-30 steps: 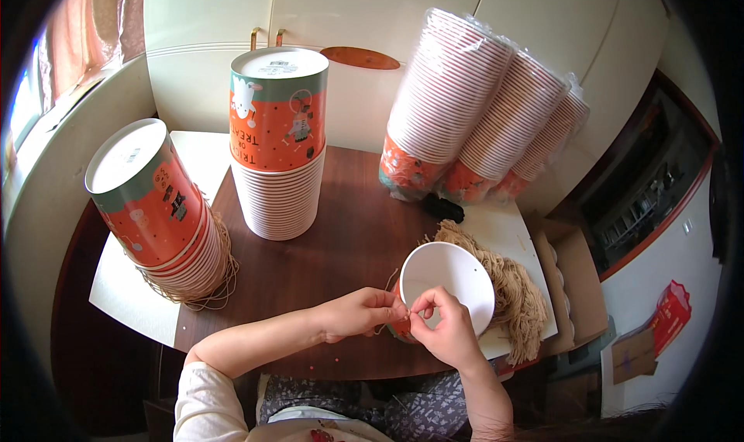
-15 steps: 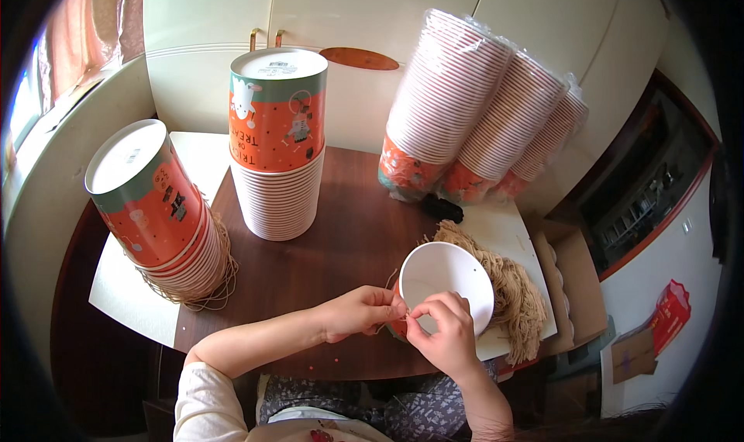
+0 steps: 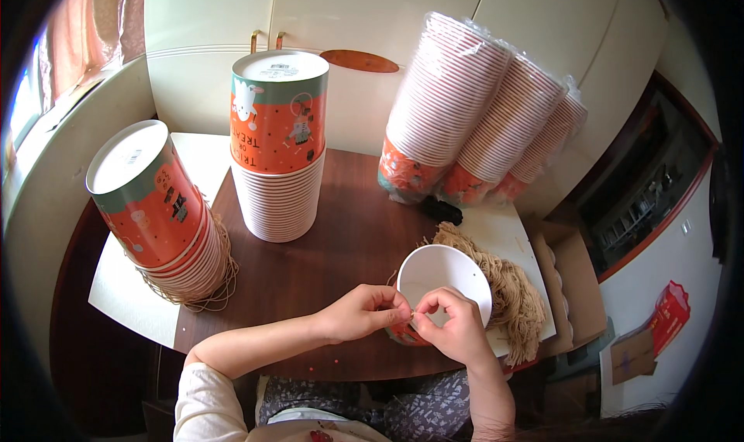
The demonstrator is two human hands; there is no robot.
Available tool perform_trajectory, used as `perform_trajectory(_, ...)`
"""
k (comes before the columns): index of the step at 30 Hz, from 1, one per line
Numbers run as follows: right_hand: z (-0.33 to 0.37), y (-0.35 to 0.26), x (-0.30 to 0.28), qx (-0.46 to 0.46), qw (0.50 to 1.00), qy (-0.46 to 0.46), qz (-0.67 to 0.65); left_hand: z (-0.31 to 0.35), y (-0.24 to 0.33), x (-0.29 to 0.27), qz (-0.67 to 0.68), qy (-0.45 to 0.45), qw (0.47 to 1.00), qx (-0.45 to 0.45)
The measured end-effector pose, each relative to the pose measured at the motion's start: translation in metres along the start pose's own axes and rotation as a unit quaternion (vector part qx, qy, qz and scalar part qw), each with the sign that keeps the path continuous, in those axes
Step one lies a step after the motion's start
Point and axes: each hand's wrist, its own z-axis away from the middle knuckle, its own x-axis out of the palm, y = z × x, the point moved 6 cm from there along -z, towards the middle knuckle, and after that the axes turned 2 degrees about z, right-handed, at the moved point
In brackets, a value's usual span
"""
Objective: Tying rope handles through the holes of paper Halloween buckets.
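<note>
A paper bucket [image 3: 443, 267], white inside and orange outside, stands tilted toward me at the table's front right. Over its near rim my two hands meet, fingertips almost touching. My left hand [image 3: 368, 314] is closed in a pinch, and so is my right hand [image 3: 456, 327]. A short bit of tan cord shows between the fingertips; most of it is hidden by the fingers. Just right of the bucket lies a thick bundle of tan cords [image 3: 508, 291], hanging over the table's edge.
A tall stack of upturned orange-and-green buckets [image 3: 279, 132] stands on the brown table [image 3: 271, 279]. Left of it leans another stack [image 3: 159, 202] with cord loops around its base. Plastic-wrapped bucket stacks [image 3: 449, 101] stand at the back right, a cardboard box [image 3: 577, 287] beside the table.
My hands stay together at the bucket's rim. The right hand has shifted slightly and its fingers have drawn in closer to the left fingertips. The bucket has moved barely leftward.
</note>
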Motion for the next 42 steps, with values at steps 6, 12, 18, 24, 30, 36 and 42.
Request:
perform_trajectory(6, 0.005, 0.016, 0.01, 0.079, 0.993, -0.054, -0.062, 0.0, -0.009, -0.005, 0.123, 0.01, 0.991, -0.051)
perform_trajectory(12, 0.006, 0.014, 0.007, 0.061, 0.994, -0.059, -0.066, 0.001, 0.0, -0.004, 0.072, 0.045, 0.996, -0.01)
perform_trajectory(18, 0.004, 0.019, 0.013, 0.1, 0.983, -0.095, -0.121, 0.004, 0.012, -0.002, 0.042, 0.046, 0.995, 0.072)
perform_trajectory(24, 0.006, 0.03, 0.017, 0.132, 0.972, -0.112, -0.157, 0.002, 0.009, -0.008, 0.007, 0.066, 0.992, 0.112)
perform_trajectory(30, 0.005, 0.036, 0.015, 0.129, 0.965, -0.067, -0.219, 0.007, 0.022, 0.0, -0.239, 0.107, 0.953, 0.155)
perform_trajectory(36, 0.004, 0.037, 0.015, 0.127, 0.969, -0.059, -0.206, 0.013, 0.026, 0.003, -0.38, 0.163, 0.879, 0.238)
perform_trajectory(42, 0.003, 0.037, 0.017, 0.133, 0.966, -0.057, -0.214, 0.009, 0.029, -0.003, -0.39, 0.147, 0.887, 0.2)
